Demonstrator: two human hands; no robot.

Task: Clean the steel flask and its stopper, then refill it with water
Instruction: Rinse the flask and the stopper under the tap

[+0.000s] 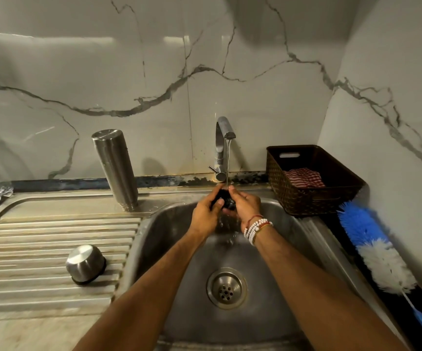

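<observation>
Stopper (226, 201), small and black, sits under the tap's (223, 138) running stream at the far edge of the sink (293, 249). It is probably light and rigid, and slippery when wet, so a grip by its sides suits it best. Both hands are together on it: the left hand (206, 214) curls around one side with the thumb across, and the right hand (246, 205) cups the other. Forearms reach straight out over the basin. Far left on the drainboard, the steel flask (115, 168) stands mouth down, smooth and rigid.

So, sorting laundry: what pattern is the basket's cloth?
The cloth is red-and-white striped; head view.
</observation>
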